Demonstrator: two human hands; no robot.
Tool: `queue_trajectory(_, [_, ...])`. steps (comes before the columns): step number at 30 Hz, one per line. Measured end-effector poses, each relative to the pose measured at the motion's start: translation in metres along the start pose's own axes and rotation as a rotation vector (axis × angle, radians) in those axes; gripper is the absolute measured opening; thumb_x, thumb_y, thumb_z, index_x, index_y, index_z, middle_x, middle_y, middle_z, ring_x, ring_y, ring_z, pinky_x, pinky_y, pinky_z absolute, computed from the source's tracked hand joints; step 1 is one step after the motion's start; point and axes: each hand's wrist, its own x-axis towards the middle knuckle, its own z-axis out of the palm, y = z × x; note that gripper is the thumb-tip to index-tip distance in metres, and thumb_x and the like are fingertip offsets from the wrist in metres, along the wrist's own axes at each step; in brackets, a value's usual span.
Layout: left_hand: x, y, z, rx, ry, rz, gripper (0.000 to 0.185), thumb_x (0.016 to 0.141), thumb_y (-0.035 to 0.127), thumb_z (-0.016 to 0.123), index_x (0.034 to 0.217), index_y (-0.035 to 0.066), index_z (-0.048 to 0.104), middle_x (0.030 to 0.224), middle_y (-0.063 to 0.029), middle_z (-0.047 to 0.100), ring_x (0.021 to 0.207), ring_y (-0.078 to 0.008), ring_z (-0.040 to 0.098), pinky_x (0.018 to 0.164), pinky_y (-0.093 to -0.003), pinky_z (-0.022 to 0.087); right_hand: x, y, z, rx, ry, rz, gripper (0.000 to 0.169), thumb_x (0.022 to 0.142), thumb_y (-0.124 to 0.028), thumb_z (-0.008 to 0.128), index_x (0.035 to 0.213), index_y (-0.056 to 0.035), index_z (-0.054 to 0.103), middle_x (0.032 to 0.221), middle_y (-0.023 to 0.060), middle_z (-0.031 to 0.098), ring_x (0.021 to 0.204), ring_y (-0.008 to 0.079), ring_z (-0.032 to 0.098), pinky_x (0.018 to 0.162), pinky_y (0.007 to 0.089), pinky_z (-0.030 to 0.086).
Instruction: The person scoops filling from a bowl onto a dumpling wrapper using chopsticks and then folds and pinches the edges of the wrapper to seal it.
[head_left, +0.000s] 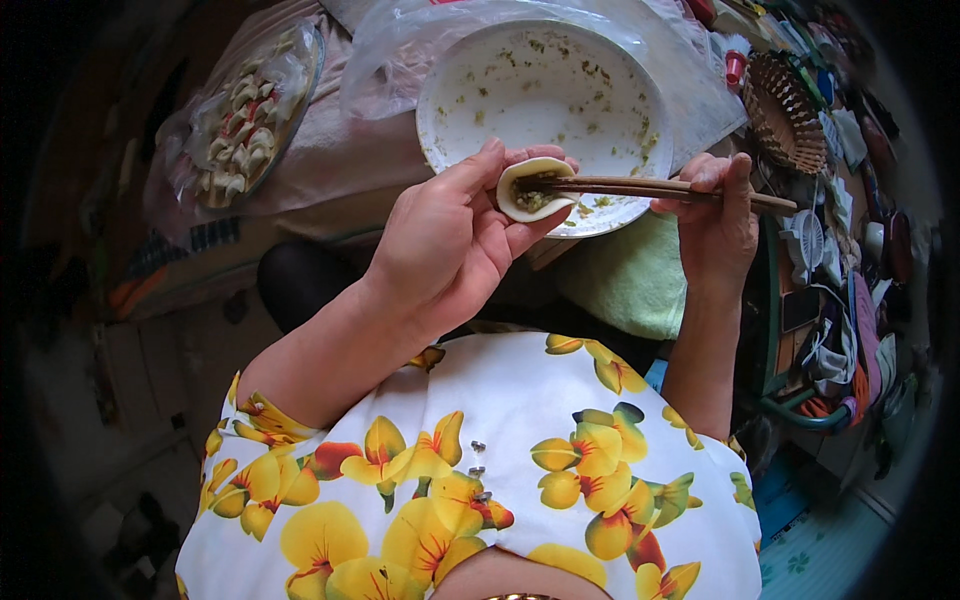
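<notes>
My left hand cups a round dumpling wrapper with its edges curling up. Inside the wrapper lies a small mound of greenish minced filling. A pair of wooden chopsticks is held in my right hand, and their tips rest in the filling. Just beyond my hands stands a wide white basin, its inner wall smeared with green and pale scraps of filling. My left fingers hide part of its near rim.
To the left, folded dumplings lie on a round tray partly covered with clear plastic. A plastic bag lies behind the basin. On the right are a woven basket, a small white fan and a cluttered stand. Light green cloth hangs below the basin.
</notes>
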Motion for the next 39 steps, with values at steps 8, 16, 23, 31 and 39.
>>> queue_trajectory(8, [-0.002, 0.001, 0.002, 0.002, 0.008, 0.012, 0.044, 0.101, 0.023, 0.026, 0.124, -0.012, 0.04, 0.124, -0.0225, 0.05, 0.114, -0.0263, 0.052, 0.1, -0.0372, 0.046, 0.003, -0.011, -0.016, 0.082, -0.065, -0.018, 0.054, 0.098, -0.043, 0.036, 0.081, 0.0026, 0.059, 0.079, 0.0121, 0.054, 0.066, 0.0221, 0.064, 0.061, 0.0353, 0.061])
queue_trajectory(16, [-0.003, -0.001, 0.007, 0.03, -0.044, -0.043, 0.047, 0.102, 0.027, 0.025, 0.123, -0.011, 0.041, 0.122, -0.0231, 0.051, 0.113, -0.0254, 0.053, 0.098, -0.0352, 0.048, 0.004, -0.01, -0.003, -0.046, -0.164, -0.056, 0.049, 0.098, -0.04, 0.039, 0.08, 0.0014, 0.059, 0.074, 0.0119, 0.055, 0.061, 0.0204, 0.06, 0.056, 0.0295, 0.054])
queue_trajectory(23, [-0.004, 0.001, 0.002, 0.019, -0.049, -0.045, 0.047, 0.102, 0.028, 0.025, 0.123, -0.012, 0.04, 0.124, -0.0234, 0.049, 0.115, -0.0262, 0.052, 0.099, -0.0361, 0.047, 0.008, -0.006, -0.007, -0.011, -0.173, -0.017, 0.05, 0.097, -0.042, 0.039, 0.08, 0.0015, 0.059, 0.077, 0.0115, 0.054, 0.066, 0.0198, 0.06, 0.057, 0.0332, 0.059])
queue_trajectory(31, [-0.006, 0.004, -0.003, -0.078, -0.087, -0.056, 0.046, 0.102, 0.027, 0.025, 0.124, -0.011, 0.039, 0.125, -0.0241, 0.048, 0.115, -0.0282, 0.052, 0.1, -0.038, 0.046, 0.009, -0.009, -0.002, 0.103, -0.136, -0.009, 0.051, 0.097, -0.043, 0.038, 0.08, 0.0013, 0.059, 0.076, 0.0115, 0.053, 0.062, 0.0202, 0.06, 0.06, 0.0346, 0.059])
queue_trajectory(39, [-0.003, 0.003, -0.009, -0.108, -0.07, -0.033, 0.046, 0.102, 0.027, 0.026, 0.123, -0.011, 0.04, 0.125, -0.0239, 0.048, 0.116, -0.0283, 0.052, 0.101, -0.0394, 0.045, 0.009, 0.0, 0.003, 0.042, -0.083, 0.055, 0.05, 0.097, -0.043, 0.04, 0.081, 0.0009, 0.059, 0.077, 0.0111, 0.054, 0.059, 0.0212, 0.061, 0.059, 0.0348, 0.059])
